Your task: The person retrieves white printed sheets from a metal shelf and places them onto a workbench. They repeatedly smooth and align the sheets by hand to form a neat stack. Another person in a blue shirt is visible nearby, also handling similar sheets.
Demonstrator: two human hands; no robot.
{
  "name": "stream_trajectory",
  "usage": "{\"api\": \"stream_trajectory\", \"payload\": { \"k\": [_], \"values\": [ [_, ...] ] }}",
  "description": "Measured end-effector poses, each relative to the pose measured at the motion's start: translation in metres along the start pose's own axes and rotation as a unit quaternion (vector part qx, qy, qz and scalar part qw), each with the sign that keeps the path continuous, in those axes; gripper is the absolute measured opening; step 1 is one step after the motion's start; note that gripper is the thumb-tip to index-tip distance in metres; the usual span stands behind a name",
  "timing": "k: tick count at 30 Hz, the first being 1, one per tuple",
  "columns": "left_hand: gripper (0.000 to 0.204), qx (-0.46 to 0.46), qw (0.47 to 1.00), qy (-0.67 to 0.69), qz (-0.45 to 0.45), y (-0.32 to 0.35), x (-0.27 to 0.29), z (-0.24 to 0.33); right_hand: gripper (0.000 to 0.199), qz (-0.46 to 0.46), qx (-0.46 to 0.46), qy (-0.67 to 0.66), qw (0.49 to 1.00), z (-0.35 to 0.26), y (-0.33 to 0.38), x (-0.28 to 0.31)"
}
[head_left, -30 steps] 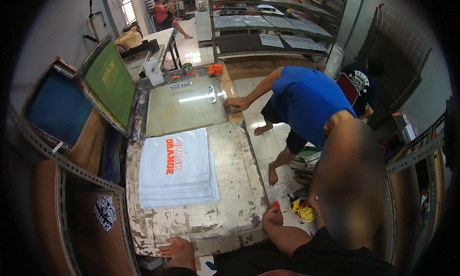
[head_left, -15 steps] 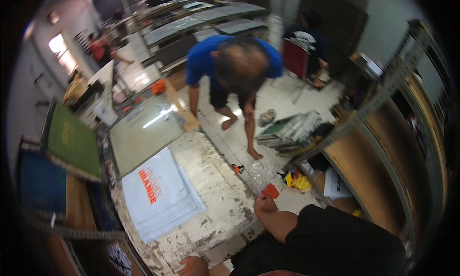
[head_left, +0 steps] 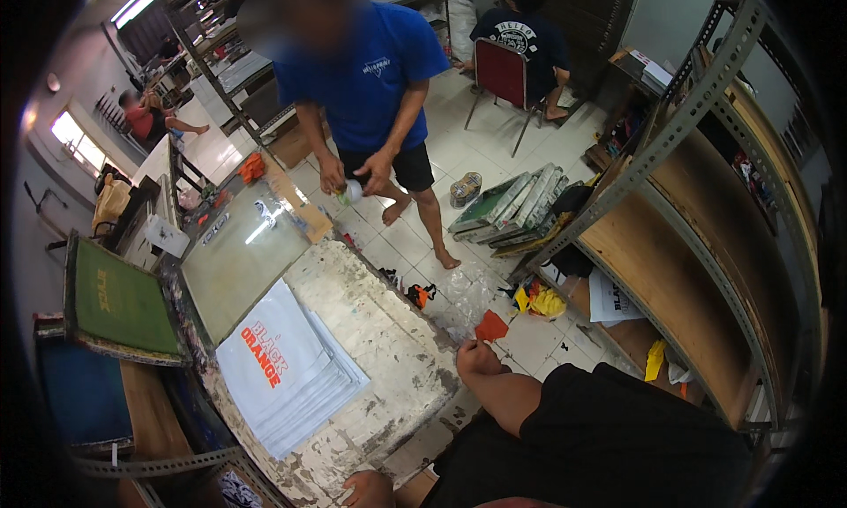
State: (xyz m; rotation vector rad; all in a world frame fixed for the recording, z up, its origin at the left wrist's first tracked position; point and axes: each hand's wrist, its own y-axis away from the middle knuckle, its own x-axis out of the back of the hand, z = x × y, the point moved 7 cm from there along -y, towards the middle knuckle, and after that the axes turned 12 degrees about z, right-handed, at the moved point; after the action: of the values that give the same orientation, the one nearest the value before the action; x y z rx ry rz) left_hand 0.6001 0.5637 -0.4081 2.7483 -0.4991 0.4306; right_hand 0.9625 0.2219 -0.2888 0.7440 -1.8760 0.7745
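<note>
My right hand [head_left: 478, 360] is closed in a fist beside the table's right edge. An orange-red cloth scrap [head_left: 491, 326] shows just beyond its knuckles; whether the fingers touch it I cannot tell. At the near table edge, my left hand [head_left: 367, 489] has curled fingers, partly cut off by the picture's rim, and what they hold, if anything, is hidden. A stack of white printed sheets [head_left: 322, 393] with orange lettering lies on the paint-worn table [head_left: 397, 358], left of both hands. Across the table a person in a blue shirt [head_left: 379, 75] holds a small white-and-green object [head_left: 351, 191].
A glass-like panel [head_left: 243, 243] adjoins the sheets. Framed screens [head_left: 123, 296] lean at left. More frames [head_left: 512, 206] are stacked on the floor, near yellow cloth [head_left: 540, 298]. Metal shelving [head_left: 670, 164] stands at right. Another person sits behind a red chair [head_left: 501, 71].
The person in blue has straightened up from a deep bend and now has both hands together around a small object. My view has tilted slightly; the sheets and my hands stay in nearly the same places.
</note>
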Motion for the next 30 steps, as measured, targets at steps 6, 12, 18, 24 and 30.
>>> {"api": "stream_trajectory", "payload": {
  "k": [6, 12, 18, 24, 30],
  "values": [
    [0.042, 0.004, 0.998, 0.004, -0.069, 0.007, -0.02, -0.007, 0.03, -0.012, 0.017, 0.011, 1.0, -0.002, 0.0, 0.006],
    [0.042, 0.005, 0.987, 0.015, -0.159, 0.022, -0.024, -0.018, 0.038, -0.075, -0.006, 0.042, 0.996, -0.007, -0.002, 0.009],
    [0.041, 0.008, 0.979, 0.045, -0.2, 0.025, -0.024, -0.018, 0.04, -0.072, -0.018, 0.029, 0.997, -0.005, -0.001, 0.001],
    [0.041, -0.018, 0.988, 0.06, -0.138, 0.018, -0.018, -0.012, 0.034, -0.028, -0.006, 0.029, 0.999, -0.006, -0.001, 0.004],
    [0.041, -0.052, 0.995, 0.08, -0.025, 0.006, 0.003, 0.007, 0.029, -0.002, 0.005, 0.033, 0.999, -0.004, 0.001, -0.001]
  ]
}}
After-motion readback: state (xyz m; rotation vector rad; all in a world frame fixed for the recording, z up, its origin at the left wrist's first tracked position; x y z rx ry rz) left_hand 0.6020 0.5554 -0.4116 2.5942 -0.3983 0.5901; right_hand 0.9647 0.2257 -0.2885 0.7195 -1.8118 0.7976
